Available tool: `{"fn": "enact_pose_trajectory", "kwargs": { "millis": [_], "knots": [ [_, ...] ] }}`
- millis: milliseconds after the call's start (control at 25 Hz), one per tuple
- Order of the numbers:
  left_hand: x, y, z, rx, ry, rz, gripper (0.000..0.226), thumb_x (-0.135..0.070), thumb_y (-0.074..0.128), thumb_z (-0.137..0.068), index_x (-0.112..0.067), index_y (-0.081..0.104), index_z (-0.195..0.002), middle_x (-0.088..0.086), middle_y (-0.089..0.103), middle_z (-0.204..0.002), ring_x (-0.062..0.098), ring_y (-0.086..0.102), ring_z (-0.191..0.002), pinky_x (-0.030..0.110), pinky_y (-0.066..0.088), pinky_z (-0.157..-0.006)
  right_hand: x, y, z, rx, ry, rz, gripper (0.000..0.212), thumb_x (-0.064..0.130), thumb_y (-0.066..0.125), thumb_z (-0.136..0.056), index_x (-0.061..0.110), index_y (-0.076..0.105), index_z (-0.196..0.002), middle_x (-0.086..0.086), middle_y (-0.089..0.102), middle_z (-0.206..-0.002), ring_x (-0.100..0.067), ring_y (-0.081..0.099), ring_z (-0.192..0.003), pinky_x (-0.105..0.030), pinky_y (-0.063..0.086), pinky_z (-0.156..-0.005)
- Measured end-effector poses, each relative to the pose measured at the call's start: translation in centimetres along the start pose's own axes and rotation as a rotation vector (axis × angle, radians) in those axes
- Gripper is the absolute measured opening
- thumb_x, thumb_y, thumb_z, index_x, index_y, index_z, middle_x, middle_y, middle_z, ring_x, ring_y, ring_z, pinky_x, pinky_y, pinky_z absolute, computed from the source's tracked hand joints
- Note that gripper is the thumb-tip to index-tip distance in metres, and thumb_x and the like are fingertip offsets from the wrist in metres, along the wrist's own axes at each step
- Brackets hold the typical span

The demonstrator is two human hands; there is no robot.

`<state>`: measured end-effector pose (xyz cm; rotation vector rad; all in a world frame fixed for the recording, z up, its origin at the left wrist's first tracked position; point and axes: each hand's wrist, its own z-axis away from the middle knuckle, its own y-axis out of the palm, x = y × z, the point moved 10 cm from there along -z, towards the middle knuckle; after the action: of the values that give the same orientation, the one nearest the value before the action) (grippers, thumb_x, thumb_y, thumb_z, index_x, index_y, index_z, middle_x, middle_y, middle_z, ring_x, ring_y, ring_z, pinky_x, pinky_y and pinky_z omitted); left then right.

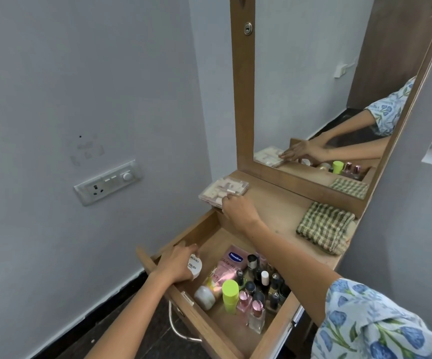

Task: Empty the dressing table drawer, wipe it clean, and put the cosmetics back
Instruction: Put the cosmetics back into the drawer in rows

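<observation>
The wooden drawer [204,325] is pulled out below the dressing table top [277,211]. Inside it, my left hand [177,263] is closed around a small white round jar [195,266] near the drawer's left wall. My right hand [238,211] reaches over the drawer to the table top, its fingers on the near edge of a clear flat plastic case [222,190]. In the drawer lie a pink Vaseline tube [229,265], a lime-capped bottle [229,294], a white-capped jar [204,297], pink perfume bottles [256,316] and several dark nail polish bottles [266,283].
A folded green checked cloth [325,230] lies on the right of the table top. The mirror [321,81] stands behind it and reflects my arms. A wall switch plate [107,181] is on the left. The drawer's metal handle [178,327] sticks out at the front.
</observation>
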<state>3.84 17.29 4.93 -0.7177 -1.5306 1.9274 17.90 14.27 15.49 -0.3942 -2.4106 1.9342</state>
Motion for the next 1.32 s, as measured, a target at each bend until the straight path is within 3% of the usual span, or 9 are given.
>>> {"fn": "enact_pose_trajectory", "kwargs": {
  "millis": [240,480,560,720,840,960,1160,1320],
  "knots": [
    [0.4,0.1,-0.2,0.000,-0.015,0.005,0.060,-0.028,0.082,-0.064,-0.029,0.053,-0.116,-0.001,0.051,-0.118,0.023,0.052,-0.110,0.031,0.042,-0.081,-1.3,-0.1,0.1,0.063,0.053,-0.050,0.023,0.021,0.053,-0.095,0.007,0.059,-0.112,-0.013,0.064,-0.113,-0.030,0.062,-0.101,-0.035,0.048,-0.076],
    [0.4,0.1,-0.1,-0.019,-0.008,-0.013,0.055,-0.019,0.081,-0.065,-0.025,0.054,-0.113,0.000,0.053,-0.117,0.022,0.053,-0.106,0.028,0.039,-0.076,-1.7,0.5,-0.5,0.077,0.055,-0.009,0.022,0.022,0.055,-0.094,0.009,0.059,-0.112,-0.013,0.066,-0.111,-0.030,0.064,-0.101,-0.033,0.048,-0.074],
    [0.0,-0.2,-0.1,-0.049,0.014,-0.037,0.048,-0.025,0.077,-0.071,-0.023,0.055,-0.114,0.000,0.055,-0.116,0.021,0.054,-0.106,0.028,0.039,-0.078,-1.7,0.6,-0.6,0.072,0.050,-0.005,0.021,0.020,0.054,-0.094,0.009,0.059,-0.112,-0.012,0.066,-0.111,-0.029,0.064,-0.100,-0.032,0.048,-0.074],
    [-0.4,-1.0,-0.1,-0.118,0.026,0.241,0.032,-0.039,0.061,-0.088,-0.020,0.065,-0.113,-0.001,0.064,-0.117,0.016,0.059,-0.108,0.028,0.045,-0.086,-1.6,0.8,-0.6,0.058,0.037,0.013,0.021,0.018,0.053,-0.095,0.008,0.060,-0.112,-0.013,0.066,-0.111,-0.029,0.064,-0.099,-0.033,0.048,-0.072],
    [-1.8,0.4,0.2,0.020,0.059,0.459,0.031,-0.039,0.061,-0.088,-0.020,0.068,-0.112,-0.004,0.067,-0.116,0.010,0.061,-0.104,0.033,0.048,-0.093,-1.5,0.8,-0.6,0.047,0.028,0.029,0.021,0.020,0.052,-0.096,0.009,0.059,-0.112,-0.011,0.066,-0.110,-0.028,0.064,-0.099,-0.032,0.048,-0.072],
    [-3.4,1.6,0.8,0.113,0.100,0.455,0.030,-0.039,0.059,-0.090,-0.021,0.068,-0.112,-0.004,0.067,-0.116,0.010,0.061,-0.103,0.038,0.048,-0.095,-1.6,0.9,-0.5,0.053,0.046,0.024,0.019,0.014,0.053,-0.094,0.008,0.061,-0.110,-0.012,0.066,-0.109,-0.029,0.065,-0.098,-0.033,0.049,-0.071],
    [-4.5,1.9,1.2,0.125,0.125,0.450,0.037,-0.014,0.071,-0.082,-0.020,0.065,-0.117,-0.004,0.062,-0.123,0.010,0.058,-0.109,0.033,0.046,-0.099,-1.4,0.9,-0.4,0.056,0.035,0.037,0.017,0.012,0.054,-0.093,0.008,0.061,-0.109,-0.012,0.066,-0.109,-0.030,0.065,-0.098,-0.033,0.048,-0.071],
    [-5.0,2.3,1.1,0.128,0.140,0.469,0.040,-0.016,0.073,-0.080,-0.026,0.065,-0.117,-0.005,0.062,-0.124,0.009,0.057,-0.107,0.034,0.048,-0.096,-1.3,0.6,-0.3,0.046,0.021,0.022,0.021,0.019,0.053,-0.096,0.008,0.059,-0.112,-0.012,0.065,-0.112,-0.030,0.063,-0.101,-0.033,0.048,-0.074]
  ]
}}
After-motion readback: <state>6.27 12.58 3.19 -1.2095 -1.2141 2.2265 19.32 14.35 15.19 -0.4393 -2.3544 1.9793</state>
